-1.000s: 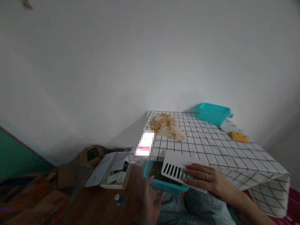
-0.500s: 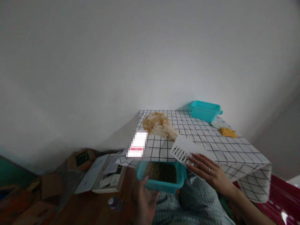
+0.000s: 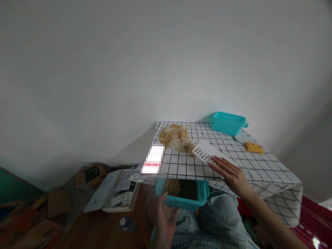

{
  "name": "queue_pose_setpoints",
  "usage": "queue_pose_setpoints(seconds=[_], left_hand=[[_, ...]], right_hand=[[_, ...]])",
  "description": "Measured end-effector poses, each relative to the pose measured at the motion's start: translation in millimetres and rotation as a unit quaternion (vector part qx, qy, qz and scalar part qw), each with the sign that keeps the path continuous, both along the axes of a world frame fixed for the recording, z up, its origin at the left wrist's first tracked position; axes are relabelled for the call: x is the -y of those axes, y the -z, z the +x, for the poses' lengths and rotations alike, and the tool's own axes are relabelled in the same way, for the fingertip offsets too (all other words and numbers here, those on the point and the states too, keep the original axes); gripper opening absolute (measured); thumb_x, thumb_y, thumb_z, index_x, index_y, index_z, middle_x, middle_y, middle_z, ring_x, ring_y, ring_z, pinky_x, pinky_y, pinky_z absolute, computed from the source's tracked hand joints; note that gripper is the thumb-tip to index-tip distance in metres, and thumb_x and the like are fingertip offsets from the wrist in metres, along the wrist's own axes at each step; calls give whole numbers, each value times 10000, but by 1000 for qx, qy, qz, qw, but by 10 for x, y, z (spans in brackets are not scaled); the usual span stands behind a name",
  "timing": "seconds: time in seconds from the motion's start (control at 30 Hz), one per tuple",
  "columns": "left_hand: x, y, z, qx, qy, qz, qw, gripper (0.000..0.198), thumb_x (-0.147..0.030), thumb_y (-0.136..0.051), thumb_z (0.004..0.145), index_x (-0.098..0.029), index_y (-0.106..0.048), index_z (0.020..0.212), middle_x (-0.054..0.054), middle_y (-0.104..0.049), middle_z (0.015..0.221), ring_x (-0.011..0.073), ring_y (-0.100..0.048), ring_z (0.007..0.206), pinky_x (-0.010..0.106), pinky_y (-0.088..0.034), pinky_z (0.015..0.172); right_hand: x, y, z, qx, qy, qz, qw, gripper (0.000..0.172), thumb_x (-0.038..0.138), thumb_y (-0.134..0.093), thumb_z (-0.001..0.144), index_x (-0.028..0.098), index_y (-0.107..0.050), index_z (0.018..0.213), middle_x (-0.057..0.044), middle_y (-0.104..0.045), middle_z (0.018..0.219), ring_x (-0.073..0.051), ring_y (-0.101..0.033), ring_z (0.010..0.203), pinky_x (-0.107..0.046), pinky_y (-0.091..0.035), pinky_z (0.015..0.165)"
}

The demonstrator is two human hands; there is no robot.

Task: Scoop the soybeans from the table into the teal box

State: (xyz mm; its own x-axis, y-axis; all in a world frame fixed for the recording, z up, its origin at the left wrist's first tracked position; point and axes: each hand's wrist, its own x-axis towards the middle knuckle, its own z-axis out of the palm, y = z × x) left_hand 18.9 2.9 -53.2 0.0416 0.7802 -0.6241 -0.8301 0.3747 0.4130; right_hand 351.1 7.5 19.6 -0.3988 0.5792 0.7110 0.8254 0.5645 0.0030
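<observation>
My left hand (image 3: 166,218) grips the near left side of a teal plastic bin (image 3: 181,203) below the table's front edge, its thumb at the rim. Pale beans (image 3: 172,187) fill the bin's left part and dark green beans (image 3: 188,190) its right. Over the table front, my right hand (image 3: 230,176) holds a white slotted scoop (image 3: 209,148), fingers lying along it and thumb hidden. The slotted end is beside the near right edge of a pile of yellow kernels and white grains (image 3: 176,136) on the checked tablecloth (image 3: 181,167).
A second teal bin (image 3: 228,124) stands at the table's back right. Near it lie a clear plastic bag (image 3: 242,138) and a yellow packet (image 3: 254,147). A pixelated white patch (image 3: 153,159) covers the table's left front. An open box (image 3: 121,195) and a bottle (image 3: 126,223) are on the floor.
My right hand and the slotted scoop have moved up and away from the bin, towards the pile. The bin in my left hand has shifted slightly right.
</observation>
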Motion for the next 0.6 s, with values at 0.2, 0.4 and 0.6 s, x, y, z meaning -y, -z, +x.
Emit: queue_pose_setpoints(seconds=[0.2,0.4,0.6], left_hand=[[-6,-106,89,2,6,10,1000,410,-327,-728,1045,-227,-743,1442,163,-845,1340,357,-792,1241,517,-647,1089],[-4,-168,82,-2,-1,-21,1000,246,-303,-688,1083,-233,-768,1306,110,-857,1127,293,-805,974,483,-655,1047],[15,-215,95,5,-3,-13,1000,225,-292,-682,1103,-224,-760,1303,102,-853,1096,284,-801,986,478,-642,1070]], right_hand=[[-306,-233,-91,-192,191,-31,962,561,355,-435,1226,207,-627,1732,-186,-931,1157,-342,-888,734,-451,-724,671],[-517,-339,-292,-168,205,-84,960,602,389,-371,1214,157,-647,1696,-113,-868,787,-341,-822,620,-389,-598,606],[-538,-270,-463,-143,169,-127,967,565,357,-370,1204,186,-695,1633,-118,-889,843,-343,-861,699,-376,-606,626]])
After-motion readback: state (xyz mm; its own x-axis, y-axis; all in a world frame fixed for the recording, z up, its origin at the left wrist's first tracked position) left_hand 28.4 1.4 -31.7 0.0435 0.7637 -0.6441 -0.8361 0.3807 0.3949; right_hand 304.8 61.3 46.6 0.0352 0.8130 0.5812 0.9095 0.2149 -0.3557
